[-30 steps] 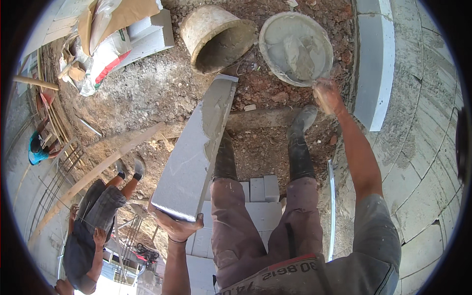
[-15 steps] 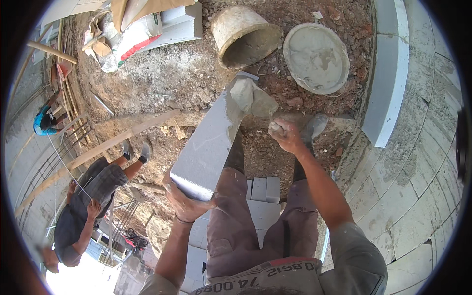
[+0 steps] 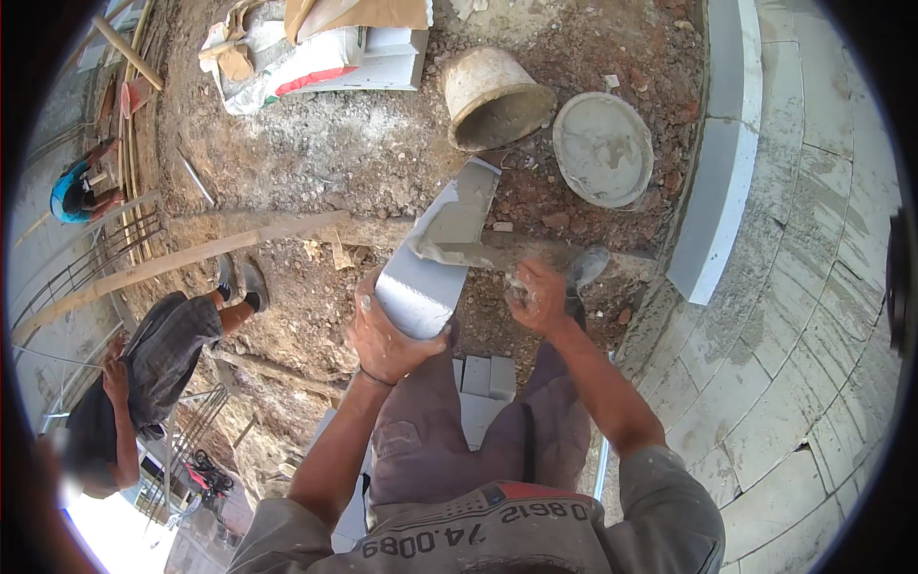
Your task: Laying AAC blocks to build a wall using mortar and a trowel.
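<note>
My left hand [image 3: 387, 340] grips the lower end of a long light-grey block [image 3: 421, 297], which is held at a slant in front of my legs, with wet grey mortar [image 3: 457, 215] on its upper part. My right hand [image 3: 537, 298] is closed on the handle of a mortar-coated trowel [image 3: 470, 253], whose blade lies across the block. Beyond the block, a round tub of grey mortar [image 3: 602, 150] stands on the dirt, beside a tipped, dirty bucket [image 3: 492, 96].
Bags and blocks [image 3: 378, 67] lie at top left. A long plank [image 3: 172, 268], rebar and poles are at left, with two other people [image 3: 148, 373], [image 3: 76, 191]. A block course [image 3: 712, 201] runs along the right beside a block wall [image 3: 803, 364]. More blocks lie below my legs.
My right hand has moved leftward from the tub with the trowel onto the block, where the mortar is now differently spread. The block's near end, in my left hand, has risen in view.
</note>
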Demonstrator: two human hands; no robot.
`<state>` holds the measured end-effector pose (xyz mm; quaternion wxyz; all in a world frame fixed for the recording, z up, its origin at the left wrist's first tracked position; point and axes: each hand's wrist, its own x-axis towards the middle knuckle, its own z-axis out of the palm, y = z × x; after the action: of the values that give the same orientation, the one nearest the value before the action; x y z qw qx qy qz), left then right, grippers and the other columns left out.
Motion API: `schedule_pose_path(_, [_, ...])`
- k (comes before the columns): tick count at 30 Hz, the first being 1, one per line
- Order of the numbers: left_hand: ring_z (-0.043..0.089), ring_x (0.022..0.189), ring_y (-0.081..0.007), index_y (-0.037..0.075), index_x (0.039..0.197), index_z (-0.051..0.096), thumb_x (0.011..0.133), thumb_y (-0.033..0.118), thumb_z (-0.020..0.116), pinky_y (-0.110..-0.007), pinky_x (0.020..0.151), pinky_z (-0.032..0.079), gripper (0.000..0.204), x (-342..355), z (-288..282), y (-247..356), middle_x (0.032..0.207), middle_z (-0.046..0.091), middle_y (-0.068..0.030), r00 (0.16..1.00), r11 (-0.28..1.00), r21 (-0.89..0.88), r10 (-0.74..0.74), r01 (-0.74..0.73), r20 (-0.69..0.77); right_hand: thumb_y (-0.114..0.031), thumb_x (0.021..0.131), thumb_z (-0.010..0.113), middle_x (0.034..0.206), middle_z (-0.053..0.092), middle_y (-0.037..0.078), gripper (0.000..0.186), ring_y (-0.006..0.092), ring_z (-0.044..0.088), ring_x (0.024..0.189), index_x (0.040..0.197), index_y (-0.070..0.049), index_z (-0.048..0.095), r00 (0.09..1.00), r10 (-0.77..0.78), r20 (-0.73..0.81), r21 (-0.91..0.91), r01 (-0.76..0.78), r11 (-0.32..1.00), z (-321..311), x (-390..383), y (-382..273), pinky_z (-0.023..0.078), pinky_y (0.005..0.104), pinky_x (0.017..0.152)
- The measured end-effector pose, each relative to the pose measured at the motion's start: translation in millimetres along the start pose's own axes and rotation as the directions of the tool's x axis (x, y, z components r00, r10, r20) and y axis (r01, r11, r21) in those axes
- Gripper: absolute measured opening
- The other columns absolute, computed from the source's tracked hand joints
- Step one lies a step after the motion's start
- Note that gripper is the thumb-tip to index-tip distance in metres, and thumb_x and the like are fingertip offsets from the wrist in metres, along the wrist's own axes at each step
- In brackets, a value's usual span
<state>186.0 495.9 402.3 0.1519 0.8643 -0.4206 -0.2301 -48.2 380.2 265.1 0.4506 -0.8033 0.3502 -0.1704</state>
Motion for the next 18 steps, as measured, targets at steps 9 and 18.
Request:
schedule_pose_path(9, [0.059, 0.111, -0.0366, 0.001, 0.139, 0.038, 0.047, 0.038, 0.092, -0.048, 0.090, 0.052, 0.113, -5, -6, -4, 0.124, 0.052, -0.0181, 0.999, 0.998, -0.051, -0.040, 0.042, 0.027, -0.008, 0.060, 0.075, 0.086, 0.058, 0.013, 0.039, 0.0347, 0.061, 0.074, 0.097, -0.003, 0.063, 0.994, 0.061, -0.091, 0.094, -0.052, 0.994, -29, -32, -96, 0.050, 0.0382, 0.061])
schedule_pose_path(18, [0.063, 0.102, -0.0392, -0.001, 0.138, 0.038, 0.051, 0.041, 0.091, -0.052, 0.081, 0.054, 0.110, 16, -13, -7, 0.118, 0.055, -0.0213, 0.998, 0.998, 0.012, 0.065, -0.064, -0.014, -0.009, 0.084, 0.071, 0.094, 0.063, 0.006, 0.025, 0.0156, 0.064, 0.082, 0.103, 0.002, 0.059, 0.756, 0.654, 0.034, 0.678, -0.498, 0.541, 18, -33, -43, 0.054, 0.0324, 0.069])
